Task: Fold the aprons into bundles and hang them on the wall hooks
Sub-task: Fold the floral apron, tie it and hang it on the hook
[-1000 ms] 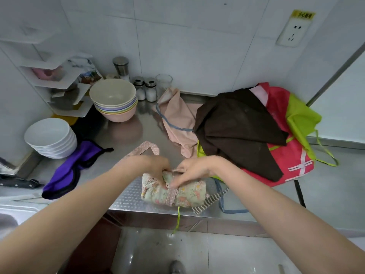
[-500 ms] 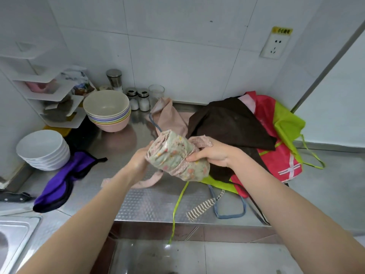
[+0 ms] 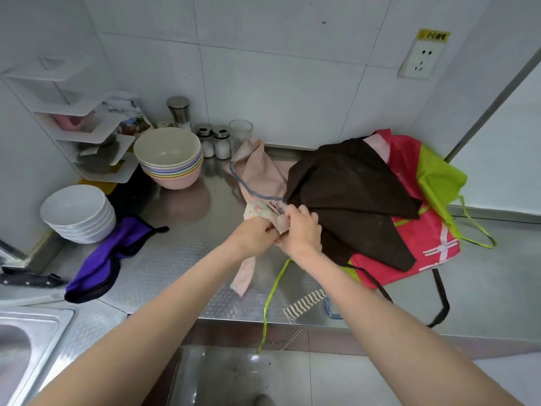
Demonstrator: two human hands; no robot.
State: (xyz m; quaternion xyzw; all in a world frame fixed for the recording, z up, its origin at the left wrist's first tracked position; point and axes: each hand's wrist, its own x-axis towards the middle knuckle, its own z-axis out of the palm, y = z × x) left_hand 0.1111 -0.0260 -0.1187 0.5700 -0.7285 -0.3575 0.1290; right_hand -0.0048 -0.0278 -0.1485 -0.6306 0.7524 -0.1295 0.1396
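Head view: at frame centre, the floral apron bundle [image 3: 261,213] is held above the bench [image 3: 181,259]. The left hand [image 3: 254,233] and right hand [image 3: 302,231] are both closed in a grip on it, its pink strap [image 3: 244,273] hanging below. The apron pile [image 3: 366,197] lies at right.

Embossed stainless-steel counter [image 3: 175,259]: semi-glossy, textured. On it, matt dark brown cloth apron [image 3: 351,200] over glossy red apron [image 3: 415,253]. Left of these, smooth white ceramic plates [image 3: 76,212].
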